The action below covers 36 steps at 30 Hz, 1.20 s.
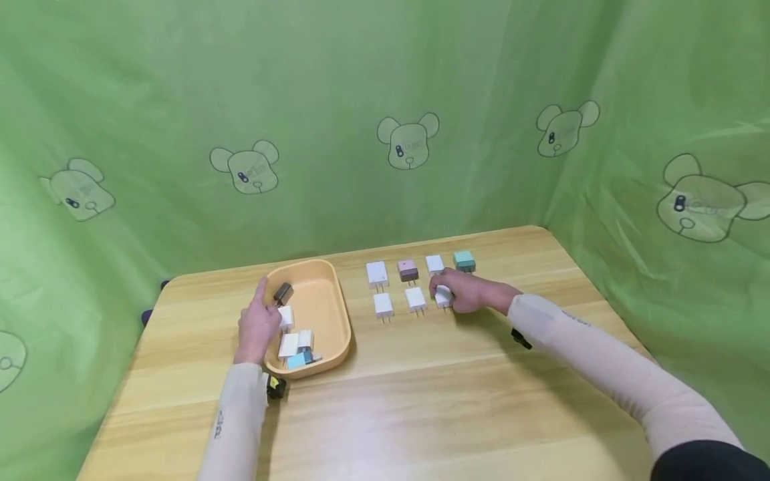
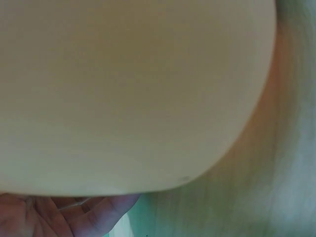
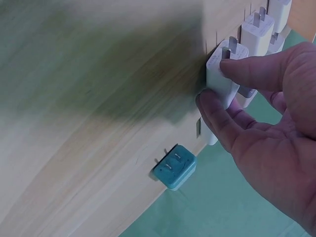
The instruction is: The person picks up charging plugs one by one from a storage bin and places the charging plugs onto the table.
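At the left rim of an orange tray [image 1: 319, 304], my left hand [image 1: 259, 327] holds on, thumb over the edge; the left wrist view shows curled fingers [image 2: 106, 215] beside the tray wall. My right hand [image 1: 466, 290] pinches a white charger plug [image 3: 224, 74] between thumb and fingers, its prongs facing the near side. That plug is at the right end of the front row, next to another white plug [image 1: 415, 299]. Behind the hand are a white plug [image 1: 434, 263] and a green plug [image 1: 464, 259].
Inside the tray lie a black plug [image 1: 283, 292], several white plugs and a blue plug [image 1: 297, 361]. Further left in the rows stand white plugs [image 1: 377, 272] and a pink-and-brown plug [image 1: 408, 268]. Green curtain [image 1: 337, 200] surrounds the wooden table [image 1: 391, 414].
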{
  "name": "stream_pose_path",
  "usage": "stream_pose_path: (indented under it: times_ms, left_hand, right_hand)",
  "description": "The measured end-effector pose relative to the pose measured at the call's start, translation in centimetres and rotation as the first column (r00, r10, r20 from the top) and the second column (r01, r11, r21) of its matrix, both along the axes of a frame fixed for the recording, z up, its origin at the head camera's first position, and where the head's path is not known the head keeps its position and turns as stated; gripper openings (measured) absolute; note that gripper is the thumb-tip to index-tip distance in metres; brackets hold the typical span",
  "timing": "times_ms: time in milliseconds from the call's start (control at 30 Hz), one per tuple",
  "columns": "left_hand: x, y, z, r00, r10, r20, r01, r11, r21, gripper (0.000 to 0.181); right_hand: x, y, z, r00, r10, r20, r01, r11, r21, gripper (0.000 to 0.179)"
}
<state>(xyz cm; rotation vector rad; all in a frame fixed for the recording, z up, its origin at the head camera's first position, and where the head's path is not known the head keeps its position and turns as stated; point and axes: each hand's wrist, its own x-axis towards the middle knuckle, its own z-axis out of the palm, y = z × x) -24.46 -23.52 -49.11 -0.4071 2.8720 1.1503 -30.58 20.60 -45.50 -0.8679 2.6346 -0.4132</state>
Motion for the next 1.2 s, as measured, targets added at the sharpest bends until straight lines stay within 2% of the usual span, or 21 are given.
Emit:
stream_pose_path:
  times_ms: [200, 500, 633, 767, 900, 1067, 1200]
  left_hand:
    - [0.2, 0.0, 0.1, 1.000, 0.002, 0.006, -0.002, 1.000, -0.011, 0.072]
    - [0.1, 0.0, 0.0, 1.000, 0.009, -0.005, -0.009, 1.000, -0.008, 0.072]
    - [0.0, -0.1, -0.1, 1.000, -0.003, -0.030, 0.002, 1.000, -0.005, 0.073]
    - [0.1, -0.1, -0.1, 1.000, -0.007, -0.028, 0.006, 1.000, -0.005, 0.074]
    - [0.0, -0.1, -0.1, 1.000, 0.003, -0.025, -0.003, 1.000, 0.005, 0.073]
    - [0.0, -0.1, -0.2, 1.000, 0.004, 0.008, -0.004, 1.000, 0.003, 0.074]
    - [-0.1, -0.1, -0.2, 1.000, 0.002, -0.001, -0.002, 1.000, 0.002, 0.075]
  right_hand:
    - [0.1, -0.1, -0.1, 1.000, -0.005, -0.003, 0.005, 1.000, 0.015, 0.059]
    - [-0.1, -0.1, -0.4, 0.999, 0.031, -0.029, -0.031, 1.000, 0.002, 0.059]
    - [0.0, -0.1, 0.4, 0.999, 0.040, -0.012, -0.040, 0.999, 0.010, 0.063]
    - [-0.3, -0.2, 1.6, 1.000, 0.028, 0.011, -0.029, 0.999, 0.034, 0.069]
    - [-0.7, -0.5, 2.9, 1.000, 0.006, 0.007, -0.006, 1.000, 0.013, 0.066]
    - [-1.5, -1.7, 3.8, 0.996, 0.037, -0.077, -0.040, 0.998, -0.040, 0.052]
    - [-2.0, -3.7, 4.6, 0.992, 0.024, -0.128, -0.034, 0.997, -0.076, 0.048]
